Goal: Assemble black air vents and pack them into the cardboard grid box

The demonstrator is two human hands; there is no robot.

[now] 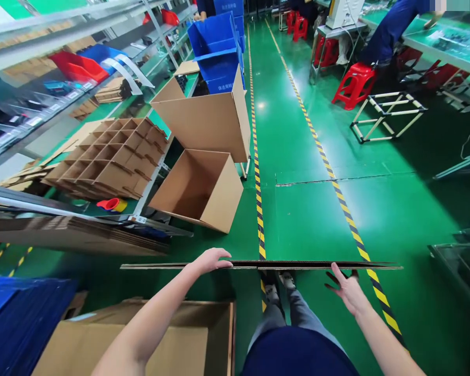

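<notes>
A flattened cardboard box point(282, 265) stands edge-on across the front of my body, its thin double edge facing up. My left hand point(210, 261) is closed over this top edge left of the middle, thumb and fingers around the cardboard. Toward the right end, my right hand point(349, 293) has its fingers spread, with the thumb tip at the edge and the other fingers in shadow just below it. An open cardboard box point(223, 196) lies beyond on the floor. Below my left arm is another open cardboard box point(180, 347).
At left, a workbench carries cardboard dividers point(117, 151) and a tape roll point(113, 204). Flat cartons point(82, 235) are stacked beneath. Blue bins point(215, 47) stand behind a large carton point(203, 120). Right of the striped lines are a red stool point(354, 86) and a pipe frame point(387, 115).
</notes>
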